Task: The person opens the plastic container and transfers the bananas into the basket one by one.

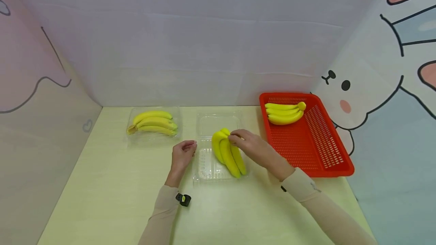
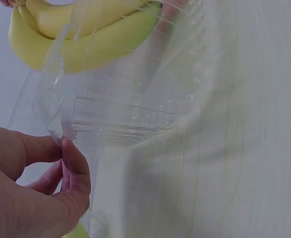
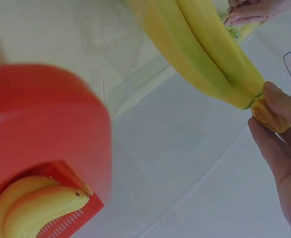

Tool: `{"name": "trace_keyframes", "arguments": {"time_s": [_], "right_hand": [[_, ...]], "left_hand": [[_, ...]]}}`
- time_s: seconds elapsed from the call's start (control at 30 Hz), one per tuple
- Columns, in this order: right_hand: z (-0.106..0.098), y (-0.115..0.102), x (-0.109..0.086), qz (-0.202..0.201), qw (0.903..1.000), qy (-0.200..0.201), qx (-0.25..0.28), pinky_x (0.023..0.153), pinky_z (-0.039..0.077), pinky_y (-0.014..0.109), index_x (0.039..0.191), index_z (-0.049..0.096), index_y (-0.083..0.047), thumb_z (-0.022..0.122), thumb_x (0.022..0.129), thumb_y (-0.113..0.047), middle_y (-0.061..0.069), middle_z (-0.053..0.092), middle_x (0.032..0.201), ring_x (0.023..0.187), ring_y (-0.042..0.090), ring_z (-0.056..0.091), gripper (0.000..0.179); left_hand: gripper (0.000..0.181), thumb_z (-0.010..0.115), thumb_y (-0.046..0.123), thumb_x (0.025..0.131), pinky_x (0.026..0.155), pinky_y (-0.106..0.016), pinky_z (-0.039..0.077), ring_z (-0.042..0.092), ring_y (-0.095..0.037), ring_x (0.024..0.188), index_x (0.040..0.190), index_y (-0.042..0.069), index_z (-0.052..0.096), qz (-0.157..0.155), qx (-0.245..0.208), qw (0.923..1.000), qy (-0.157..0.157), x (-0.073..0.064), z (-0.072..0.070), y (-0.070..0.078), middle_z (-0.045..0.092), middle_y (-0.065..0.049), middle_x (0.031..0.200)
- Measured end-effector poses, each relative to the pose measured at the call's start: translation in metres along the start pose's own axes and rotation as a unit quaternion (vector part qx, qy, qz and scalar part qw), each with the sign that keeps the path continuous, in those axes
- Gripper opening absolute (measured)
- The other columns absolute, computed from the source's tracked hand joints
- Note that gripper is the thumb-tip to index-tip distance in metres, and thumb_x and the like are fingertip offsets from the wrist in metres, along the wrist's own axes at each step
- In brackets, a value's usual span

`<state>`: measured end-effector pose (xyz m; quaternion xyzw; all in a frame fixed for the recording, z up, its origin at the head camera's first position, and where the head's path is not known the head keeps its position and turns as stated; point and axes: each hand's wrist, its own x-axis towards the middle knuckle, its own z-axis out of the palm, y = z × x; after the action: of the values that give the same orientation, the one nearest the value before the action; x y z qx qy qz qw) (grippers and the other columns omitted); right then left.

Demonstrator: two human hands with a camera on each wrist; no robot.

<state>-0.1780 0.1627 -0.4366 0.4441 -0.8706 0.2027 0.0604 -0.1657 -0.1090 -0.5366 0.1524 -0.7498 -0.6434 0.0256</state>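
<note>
My right hand (image 1: 252, 144) pinches the stem end of a bunch of yellow bananas (image 1: 226, 152), as the right wrist view shows up close. The bunch is over the base of an open clear plastic clamshell box (image 1: 206, 165), its tips pointing toward me. With thumb and forefinger my left hand (image 2: 46, 173) pinches the edge of that clear box (image 2: 130, 109) at its left side. In the head view the left hand (image 1: 182, 156) is left of the bunch, and the raised lid lies toward the wall.
Another clear box (image 1: 178, 114) with a banana bunch (image 1: 153, 122) stands at the back left. At the right is a red perforated basket (image 1: 327, 139) holding a further bunch (image 1: 284, 112). Printed cloth walls (image 1: 204, 59) enclose the pale table (image 1: 112, 184) at the back and sides.
</note>
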Motion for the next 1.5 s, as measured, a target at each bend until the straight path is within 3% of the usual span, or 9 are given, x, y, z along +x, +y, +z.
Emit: {"name": "trace_keyframes", "arguments": {"time_s": [0.17, 0.27, 0.5, 0.93, 1.23, 1.5], "right_hand": [[0.003, 0.011, -0.002, -0.064, 0.9927, 0.095, -0.039, 0.092, 0.058, 0.035, 0.119, 0.064, 0.001, 0.084, 0.079, 0.007, 0.012, 0.066, 0.118, 0.107, 0.024, 0.066, 0.045], [0.005, 0.015, -0.003, -0.065, 0.9878, 0.136, -0.040, 0.088, 0.059, 0.033, 0.115, 0.068, 0.001, 0.087, 0.074, 0.006, 0.012, 0.067, 0.113, 0.101, 0.023, 0.068, 0.045], [0.000, 0.019, -0.008, -0.017, 0.9869, 0.160, -0.007, 0.087, 0.059, 0.034, 0.113, 0.071, -0.001, 0.082, 0.082, 0.001, 0.010, 0.068, 0.113, 0.100, 0.023, 0.070, 0.033], [-0.004, 0.027, -0.021, 0.044, 0.9740, 0.222, 0.005, 0.089, 0.057, 0.032, 0.109, 0.072, -0.003, 0.083, 0.081, 0.001, 0.009, 0.069, 0.109, 0.098, 0.023, 0.070, 0.031], [-0.011, 0.030, -0.031, 0.086, 0.9636, 0.251, 0.036, 0.099, 0.045, 0.012, 0.111, 0.073, -0.001, 0.083, 0.080, 0.002, 0.010, 0.070, 0.111, 0.101, 0.025, 0.069, 0.033], [-0.017, 0.037, -0.039, 0.114, 0.9543, 0.272, 0.048, 0.099, 0.044, 0.011, 0.115, 0.072, -0.001, 0.083, 0.080, 0.002, 0.010, 0.071, 0.113, 0.103, 0.025, 0.069, 0.037]], "left_hand": [[0.019, 0.069, 0.000, 0.096, 0.060, -0.015, 0.052, 0.068, -0.026, 0.081, 0.110, -0.012, 0.071, 0.002, -0.003, 1.0000, -0.004, 0.001, 0.001, 0.000, 0.072, -0.027, 0.101], [0.019, 0.070, 0.000, 0.096, 0.059, -0.015, 0.052, 0.069, -0.024, 0.079, 0.110, -0.012, 0.072, 0.001, -0.001, 1.0000, -0.003, 0.001, 0.001, 0.000, 0.072, -0.026, 0.100], [0.017, 0.069, -0.001, 0.096, 0.059, -0.015, 0.052, 0.069, -0.032, 0.083, 0.109, -0.012, 0.072, -0.002, -0.001, 1.0000, 0.000, 0.001, 0.000, 0.000, 0.072, -0.023, 0.096], [0.019, 0.071, 0.002, 0.096, 0.060, -0.015, 0.052, 0.068, -0.031, 0.084, 0.110, -0.010, 0.073, -0.010, -0.001, 0.9999, -0.001, 0.000, 0.000, 0.001, 0.072, -0.020, 0.096], [0.019, 0.070, 0.002, 0.096, 0.060, -0.015, 0.052, 0.065, -0.017, 0.077, 0.110, -0.010, 0.073, -0.009, 0.004, 1.0000, 0.002, 0.001, 0.001, 0.000, 0.073, -0.020, 0.097], [0.020, 0.070, 0.001, 0.095, 0.060, -0.016, 0.052, 0.067, -0.022, 0.079, 0.111, -0.011, 0.072, -0.006, -0.002, 1.0000, 0.000, 0.001, 0.000, 0.000, 0.073, -0.021, 0.097]]}}
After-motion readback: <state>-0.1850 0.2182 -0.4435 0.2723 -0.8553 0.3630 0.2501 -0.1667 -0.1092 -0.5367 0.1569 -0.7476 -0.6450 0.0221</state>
